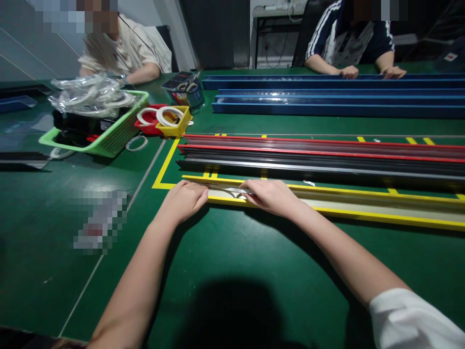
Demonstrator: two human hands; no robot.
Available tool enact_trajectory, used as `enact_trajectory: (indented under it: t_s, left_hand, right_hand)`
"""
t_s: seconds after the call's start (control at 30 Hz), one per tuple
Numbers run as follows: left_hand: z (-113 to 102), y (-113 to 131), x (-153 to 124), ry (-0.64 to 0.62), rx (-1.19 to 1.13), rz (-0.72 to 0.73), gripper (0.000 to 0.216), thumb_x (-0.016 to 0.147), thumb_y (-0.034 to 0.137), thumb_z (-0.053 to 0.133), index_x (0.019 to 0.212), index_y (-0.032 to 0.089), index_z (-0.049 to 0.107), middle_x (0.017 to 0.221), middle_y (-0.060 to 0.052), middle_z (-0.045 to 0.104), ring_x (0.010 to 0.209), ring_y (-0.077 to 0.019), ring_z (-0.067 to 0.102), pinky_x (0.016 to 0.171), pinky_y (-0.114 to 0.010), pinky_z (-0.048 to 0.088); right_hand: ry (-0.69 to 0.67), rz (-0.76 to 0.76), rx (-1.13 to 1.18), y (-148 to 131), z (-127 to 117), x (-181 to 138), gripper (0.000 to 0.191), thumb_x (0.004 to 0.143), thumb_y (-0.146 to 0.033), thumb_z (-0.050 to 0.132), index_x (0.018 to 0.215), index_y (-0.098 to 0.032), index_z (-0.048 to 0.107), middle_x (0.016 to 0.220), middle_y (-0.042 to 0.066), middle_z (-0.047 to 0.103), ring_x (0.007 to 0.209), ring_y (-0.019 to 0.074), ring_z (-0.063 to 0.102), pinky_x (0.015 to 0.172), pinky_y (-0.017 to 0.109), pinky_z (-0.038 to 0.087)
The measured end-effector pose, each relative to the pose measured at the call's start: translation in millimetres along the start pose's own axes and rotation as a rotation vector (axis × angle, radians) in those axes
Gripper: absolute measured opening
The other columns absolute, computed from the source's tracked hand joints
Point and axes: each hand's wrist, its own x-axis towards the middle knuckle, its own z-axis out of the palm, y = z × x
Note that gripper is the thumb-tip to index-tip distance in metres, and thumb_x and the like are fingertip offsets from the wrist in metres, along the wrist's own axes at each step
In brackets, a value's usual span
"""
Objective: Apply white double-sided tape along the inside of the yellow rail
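the single view looks from the wearer's head, forward and down across the green table [225,261], near enough that both forearms [141,266] reach up from below to the left hand [186,198] and right hand [271,196] mid-frame, and wide enough to catch a dark panel [216,34] beyond the far side.

A green tabletop [254,247] is filling the view from nine o'clock round through six to three, with pale lines crossing it toward eight. At ten, a grey panelled wall [25,46] is rising behind it. A dark door-like panel [214,34] is standing at twelve; between twelve and one, a side table [256,41] is carrying a white power strip [275,7], with a cable [278,67] hanging below. A broad shadow [232,310] is spreading at six, while two o'clock is lying in gloom.
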Motion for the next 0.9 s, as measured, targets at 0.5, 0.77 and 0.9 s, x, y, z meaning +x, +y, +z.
enact_trajectory:
  t_s: [0.5, 0.77, 0.9]
  left_hand:
    - [3, -6, 14, 0.019, 0.075, 0.068, 0.049, 0.095, 0.033, 0.029, 0.080, 0.017, 0.072, 0.086, -0.010, 0.075, 0.083, -0.0240, 0.067, 0.086, -0.039, 0.043]
    - [8, -6, 11, 0.066, 0.066, 0.031, 0.049, 0.096, 0.035, 0.030, 0.084, 0.018, 0.074, 0.087, -0.010, 0.075, 0.080, -0.0236, 0.067, 0.075, -0.037, 0.043]
    - [10, -6, 10, 0.079, 0.054, 0.025, 0.049, 0.096, 0.036, 0.030, 0.085, 0.018, 0.074, 0.086, -0.009, 0.074, 0.081, -0.0231, 0.066, 0.069, -0.034, 0.043]
  right_hand:
    - [0.090, -0.030, -0.003, 2, 2, -1, 0.027, 0.098, -0.035, 0.041, 0.110, -0.020, 0.060, 0.102, 0.005, 0.074, 0.086, 0.0158, 0.069, 0.064, 0.024, 0.040]
    - [0.121, -0.021, -0.044, 3, 6, -2, 0.026, 0.097, -0.034, 0.042, 0.109, -0.021, 0.061, 0.099, 0.004, 0.075, 0.082, 0.0159, 0.070, 0.063, 0.025, 0.041]
    - [0.159, -0.005, -0.044, 4, 7, -2, 0.025, 0.097, -0.034, 0.044, 0.109, -0.021, 0.061, 0.101, 0.004, 0.075, 0.084, 0.0157, 0.070, 0.064, 0.025, 0.041]
